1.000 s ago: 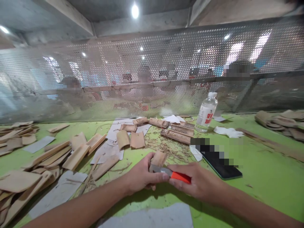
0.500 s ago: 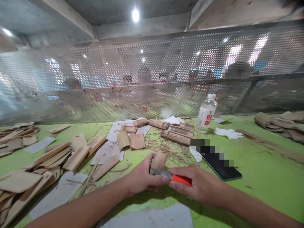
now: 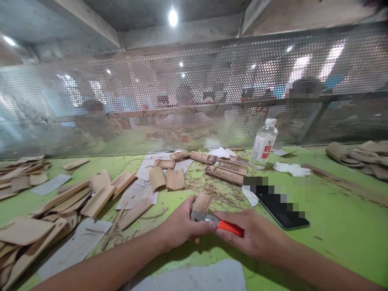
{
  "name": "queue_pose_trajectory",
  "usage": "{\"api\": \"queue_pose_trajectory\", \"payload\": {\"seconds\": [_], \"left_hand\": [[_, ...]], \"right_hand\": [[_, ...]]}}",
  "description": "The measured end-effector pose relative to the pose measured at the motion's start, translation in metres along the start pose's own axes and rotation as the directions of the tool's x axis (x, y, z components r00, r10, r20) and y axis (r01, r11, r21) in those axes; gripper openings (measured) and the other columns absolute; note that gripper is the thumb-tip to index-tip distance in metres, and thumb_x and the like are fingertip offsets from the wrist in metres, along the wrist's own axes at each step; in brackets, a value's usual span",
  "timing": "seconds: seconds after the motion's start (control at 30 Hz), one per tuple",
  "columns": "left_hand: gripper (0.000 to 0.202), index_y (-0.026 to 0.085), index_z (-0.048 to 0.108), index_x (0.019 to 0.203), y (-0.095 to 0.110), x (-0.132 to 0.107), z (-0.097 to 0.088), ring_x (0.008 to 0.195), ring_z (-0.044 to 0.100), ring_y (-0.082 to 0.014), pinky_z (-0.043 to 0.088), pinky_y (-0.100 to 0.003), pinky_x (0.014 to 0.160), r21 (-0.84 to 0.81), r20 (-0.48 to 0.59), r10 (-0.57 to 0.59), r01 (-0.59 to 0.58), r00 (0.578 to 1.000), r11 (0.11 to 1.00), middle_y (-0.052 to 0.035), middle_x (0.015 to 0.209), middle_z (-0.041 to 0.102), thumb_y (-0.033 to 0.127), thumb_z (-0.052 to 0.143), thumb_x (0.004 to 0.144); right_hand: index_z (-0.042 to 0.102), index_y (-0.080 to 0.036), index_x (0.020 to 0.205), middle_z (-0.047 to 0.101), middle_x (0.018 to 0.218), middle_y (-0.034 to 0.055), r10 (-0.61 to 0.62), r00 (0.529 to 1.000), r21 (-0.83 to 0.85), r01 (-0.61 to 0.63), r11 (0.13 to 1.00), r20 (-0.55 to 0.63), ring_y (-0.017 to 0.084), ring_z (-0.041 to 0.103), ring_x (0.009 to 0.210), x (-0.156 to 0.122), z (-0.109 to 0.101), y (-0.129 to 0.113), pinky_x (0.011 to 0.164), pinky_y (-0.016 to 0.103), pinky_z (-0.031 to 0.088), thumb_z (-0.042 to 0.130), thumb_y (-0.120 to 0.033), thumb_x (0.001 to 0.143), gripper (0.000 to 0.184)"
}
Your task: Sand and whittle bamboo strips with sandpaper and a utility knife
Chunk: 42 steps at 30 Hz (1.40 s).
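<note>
My left hand (image 3: 178, 228) is closed round a small curved bamboo piece (image 3: 202, 203), holding it upright just above the green table (image 3: 333, 226). My right hand (image 3: 254, 236) grips a knife (image 3: 222, 224) with an orange handle. Its grey blade lies against the lower edge of the bamboo piece, next to my left thumb. The two hands touch at the blade.
Flat bamboo slats (image 3: 60, 202) are heaped at the left, with more curved pieces (image 3: 166, 178) and shavings behind my hands. A plastic bottle (image 3: 263, 145), a dark phone (image 3: 285, 210) and a white cloth (image 3: 291, 169) lie to the right. A perforated metal screen (image 3: 194, 93) closes the back; people sit beyond it.
Hardly anything has moved. The bamboo piece and knife have shifted slightly in my hands, which stay in the same place.
</note>
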State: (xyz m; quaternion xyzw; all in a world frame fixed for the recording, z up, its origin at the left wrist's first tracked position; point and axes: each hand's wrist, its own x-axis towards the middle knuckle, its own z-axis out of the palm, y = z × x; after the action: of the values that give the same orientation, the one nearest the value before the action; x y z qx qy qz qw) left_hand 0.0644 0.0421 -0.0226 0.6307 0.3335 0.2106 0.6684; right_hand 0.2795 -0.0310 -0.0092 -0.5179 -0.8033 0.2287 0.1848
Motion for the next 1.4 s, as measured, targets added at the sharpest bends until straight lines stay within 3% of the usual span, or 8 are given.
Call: {"api": "queue_pose_trajectory", "payload": {"seconds": [0.23,0.47,0.63,0.83,0.97,1.13,1.3,1.4], "left_hand": [[0.072,0.019,0.045,0.114,-0.002,0.002,0.000,0.046,0.047,-0.0051,0.040,-0.017,0.041,-0.021,-0.006,-0.003,0.003,1.000,1.000,0.0064,0.076,0.059,0.051,0.091,0.069],[0.060,0.020,0.047,0.109,0.002,0.000,0.003,0.044,0.049,-0.0061,0.037,-0.017,0.040,0.009,-0.052,-0.059,0.060,0.997,0.998,0.0069,0.072,0.059,0.047,0.088,0.073],[0.055,0.020,0.048,0.097,0.000,0.002,0.006,0.039,0.045,-0.0053,0.034,-0.017,0.037,0.025,-0.114,-0.053,0.056,0.992,0.998,0.0081,0.065,0.054,0.057,0.083,0.077],[0.060,0.018,0.052,0.110,0.000,0.004,0.005,0.038,0.045,-0.0044,0.033,-0.014,0.033,0.017,-0.095,-0.065,0.067,0.993,0.998,0.0071,0.065,0.056,0.058,0.083,0.077],[0.068,0.020,0.048,0.109,-0.001,0.005,0.002,0.036,0.044,-0.0044,0.034,-0.014,0.031,-0.111,-0.026,-0.050,0.047,0.998,0.993,0.0087,0.063,0.056,0.057,0.089,0.070],[0.072,0.021,0.042,0.108,-0.002,0.005,0.001,0.039,0.055,-0.0083,0.041,-0.016,0.033,-0.145,0.008,-0.066,0.067,0.998,0.987,0.0040,0.070,0.067,0.052,0.093,0.067],[0.063,0.022,0.045,0.102,-0.001,0.003,0.002,0.034,0.046,-0.0051,0.026,-0.013,0.029,-0.094,-0.009,-0.066,0.065,0.998,0.993,0.0090,0.063,0.061,0.052,0.090,0.070],[0.062,0.021,0.046,0.101,0.000,0.002,0.004,0.036,0.048,-0.0052,0.025,-0.013,0.029,-0.065,-0.039,-0.077,0.074,0.996,0.995,0.0085,0.065,0.061,0.052,0.089,0.070]], "right_hand": [[0.070,-0.022,0.105,0.076,0.084,0.0060,0.020,0.999,-0.085,-0.023,0.996,-0.036,0.022,0.066,0.070,0.001,0.006,0.003,0.061,0.029,0.036,0.046,-0.050,0.103,0.037],[0.069,-0.024,0.108,0.077,0.086,0.0073,0.046,0.995,-0.127,-0.057,0.990,-0.088,0.024,0.068,0.072,-0.002,0.015,0.005,0.059,0.029,0.035,0.046,-0.050,0.102,0.035],[0.070,-0.023,0.109,0.076,0.079,0.0059,0.105,0.982,-0.134,-0.126,0.983,-0.154,0.021,0.064,0.063,0.000,0.014,0.004,0.056,0.029,0.035,0.042,-0.052,0.103,0.040],[0.068,-0.022,0.124,0.079,0.101,0.0113,0.149,0.955,-0.052,-0.168,0.984,-0.255,0.026,0.071,0.082,0.005,0.005,0.017,0.069,0.032,0.046,0.041,-0.056,0.103,0.049],[0.070,-0.023,0.109,0.076,0.089,0.0055,0.099,0.985,-0.049,-0.107,0.993,-0.141,0.022,0.068,0.075,0.006,0.002,0.016,0.065,0.029,0.042,0.043,-0.054,0.104,0.042],[0.070,-0.023,0.099,0.072,0.078,0.0009,0.045,0.999,0.008,-0.045,0.999,-0.004,0.017,0.062,0.065,0.004,-0.001,0.005,0.061,0.026,0.039,0.049,-0.049,0.103,0.034],[0.070,-0.024,0.108,0.075,0.082,0.0027,0.057,0.998,-0.012,-0.058,0.998,-0.039,0.019,0.064,0.068,0.002,0.003,0.004,0.062,0.028,0.038,0.049,-0.050,0.102,0.034],[0.070,-0.024,0.108,0.076,0.085,0.0033,0.058,0.997,-0.038,-0.061,0.997,-0.056,0.021,0.067,0.071,0.001,0.007,0.005,0.062,0.029,0.038,0.047,-0.048,0.103,0.033]]}}
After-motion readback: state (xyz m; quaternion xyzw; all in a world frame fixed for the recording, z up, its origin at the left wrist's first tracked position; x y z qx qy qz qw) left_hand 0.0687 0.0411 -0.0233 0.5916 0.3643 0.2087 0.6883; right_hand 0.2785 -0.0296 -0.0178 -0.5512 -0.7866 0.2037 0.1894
